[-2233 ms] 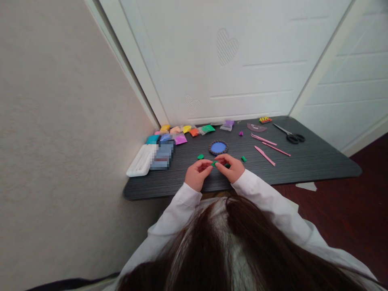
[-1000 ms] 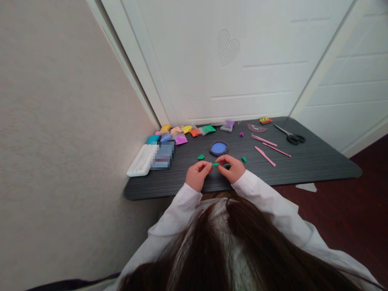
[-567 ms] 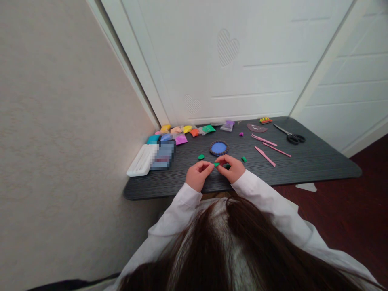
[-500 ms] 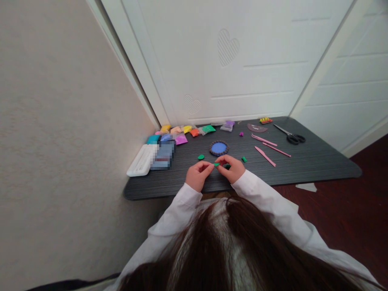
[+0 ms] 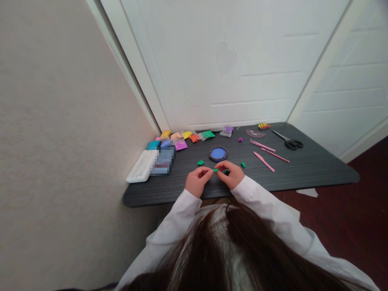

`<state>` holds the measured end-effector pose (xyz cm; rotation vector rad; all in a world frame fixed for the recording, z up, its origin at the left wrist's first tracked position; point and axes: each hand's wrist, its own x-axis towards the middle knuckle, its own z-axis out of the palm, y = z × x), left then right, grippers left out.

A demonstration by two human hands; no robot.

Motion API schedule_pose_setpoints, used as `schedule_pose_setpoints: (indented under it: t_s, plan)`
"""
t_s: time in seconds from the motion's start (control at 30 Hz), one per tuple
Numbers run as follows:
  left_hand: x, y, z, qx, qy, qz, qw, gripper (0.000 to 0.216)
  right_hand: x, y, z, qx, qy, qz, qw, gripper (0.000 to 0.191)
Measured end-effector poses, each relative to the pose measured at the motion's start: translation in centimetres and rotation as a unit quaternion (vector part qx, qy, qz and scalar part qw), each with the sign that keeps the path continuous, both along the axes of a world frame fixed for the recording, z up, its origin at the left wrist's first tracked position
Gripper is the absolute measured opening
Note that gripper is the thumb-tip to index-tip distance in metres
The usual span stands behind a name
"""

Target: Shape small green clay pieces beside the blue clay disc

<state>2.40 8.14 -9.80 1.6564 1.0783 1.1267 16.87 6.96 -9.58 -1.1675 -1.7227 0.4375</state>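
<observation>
A small piece of green clay (image 5: 216, 170) is pinched between the fingertips of my left hand (image 5: 197, 180) and my right hand (image 5: 230, 175), just above the front of the dark table. Left of it lies a flattened green clay leaf shape (image 5: 200, 163). Beyond my fingers sits a blue clay disc (image 5: 218, 153) edged with a ring of dark brown balls. A short green clay lump (image 5: 243, 165) rests to the right. Another bit of green (image 5: 226, 172) shows partly behind my right fingers.
Several bags of coloured clay (image 5: 181, 144) line the back left, near a white tray (image 5: 142, 166) and a blurred blue packet (image 5: 163, 161). Pink tools (image 5: 264, 162), black scissors (image 5: 289, 142), a clear half-round plate (image 5: 256, 133) and a purple bit (image 5: 240, 139) lie rightward on the table (image 5: 321, 165).
The view has tilted up a little, so everything sits lower in the picture. Both hands keep their pinch on the green clay, which is turned slightly and shows more.
</observation>
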Motion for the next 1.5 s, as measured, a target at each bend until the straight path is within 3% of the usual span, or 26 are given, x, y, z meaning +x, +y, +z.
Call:
schedule_pose_setpoints:
  t_s: [0.8, 1.07, 1.33, 1.5]
  plan:
    - [0.39, -0.29, 0.95, -0.020, -0.014, 0.015, 1.000, 0.022, 0.27, -0.26, 0.61, 0.022, 0.007, -0.009, 1.000, 0.015]
    - [0.49, -0.62, 0.96, -0.018, -0.105, 0.007, 0.994, 0.030, 0.39, -0.42, 0.59, -0.007, 0.018, -0.008, 1.000, 0.016]
    - [0.45, -0.67, 0.60, 0.044, -0.037, 0.012, 0.998, 0.023, 0.40, -0.64, 0.81, -0.022, 0.012, 0.006, 1.000, 0.017]
    - [0.31, -0.66, 0.74, 0.038, -0.029, 0.021, 0.999, 0.022, 0.44, -0.74, 1.06, -0.021, 0.012, 0.003, 1.000, 0.020]
